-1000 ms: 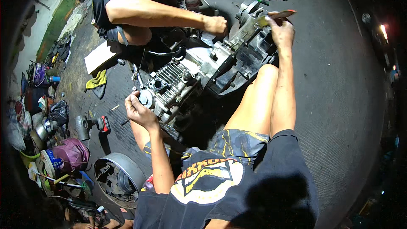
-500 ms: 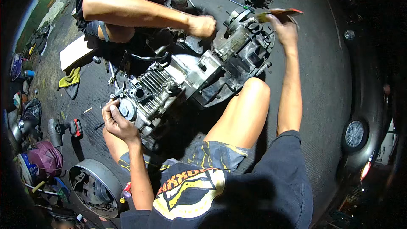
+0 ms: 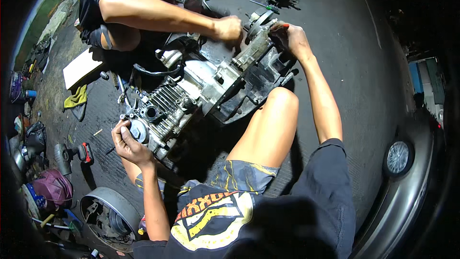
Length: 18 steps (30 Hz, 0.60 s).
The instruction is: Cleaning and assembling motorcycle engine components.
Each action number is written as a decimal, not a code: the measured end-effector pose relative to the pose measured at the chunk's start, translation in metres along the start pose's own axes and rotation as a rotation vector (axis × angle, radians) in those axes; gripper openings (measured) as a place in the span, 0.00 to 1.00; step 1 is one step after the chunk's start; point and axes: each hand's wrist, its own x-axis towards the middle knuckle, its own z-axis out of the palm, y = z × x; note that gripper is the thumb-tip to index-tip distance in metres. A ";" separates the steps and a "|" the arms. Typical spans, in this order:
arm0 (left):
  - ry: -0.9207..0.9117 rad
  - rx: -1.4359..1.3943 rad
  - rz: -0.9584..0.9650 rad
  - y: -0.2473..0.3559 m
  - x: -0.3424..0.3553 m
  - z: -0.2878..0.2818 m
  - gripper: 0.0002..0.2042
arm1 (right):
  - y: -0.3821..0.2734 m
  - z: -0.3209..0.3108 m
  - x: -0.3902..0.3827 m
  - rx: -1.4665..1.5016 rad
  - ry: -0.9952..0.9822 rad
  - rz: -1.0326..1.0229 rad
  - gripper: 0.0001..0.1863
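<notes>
In front of me lies a greasy scooter engine (image 3: 203, 79), tilted from the lower left to the upper right, with its finned cylinder at the near left. My left hand (image 3: 130, 145) is closed at the cylinder-head end, its fingers on the edge beside a round silver cover (image 3: 139, 131). Over the engine's far right end, my right hand (image 3: 298, 43) is closed on a dark, flat thing with a red part (image 3: 286, 26); its kind is not clear. Another person's closed hand (image 3: 227, 29) is at the engine's far side; what it holds, if anything, is hidden.
A green-handled screwdriver (image 3: 271, 7) lies beyond the engine. At the left are a white box (image 3: 84, 67), a yellow-grey cloth (image 3: 76, 98) and a cordless power tool (image 3: 72, 153). A metal basin (image 3: 103, 194) holds parts. A car wheel (image 3: 398, 157) stands far right.
My right hand has moved left and down with the dark, red-edged thing, now against the engine's far end. My left hand keeps its place on the engine. The view has shifted slightly.
</notes>
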 end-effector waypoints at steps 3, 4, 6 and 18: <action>0.022 0.011 0.011 0.014 0.010 -0.003 0.12 | -0.039 0.005 0.008 -0.182 0.073 0.016 0.12; 0.008 0.009 0.007 0.018 0.011 -0.003 0.11 | -0.064 0.001 0.006 -0.111 0.078 -0.017 0.10; 0.020 0.019 -0.031 0.013 0.009 -0.006 0.12 | -0.084 0.000 0.000 -0.025 -0.153 -0.004 0.12; 0.076 -0.015 -0.001 0.004 -0.004 -0.011 0.11 | -0.099 0.029 -0.024 -0.355 -0.260 -0.219 0.16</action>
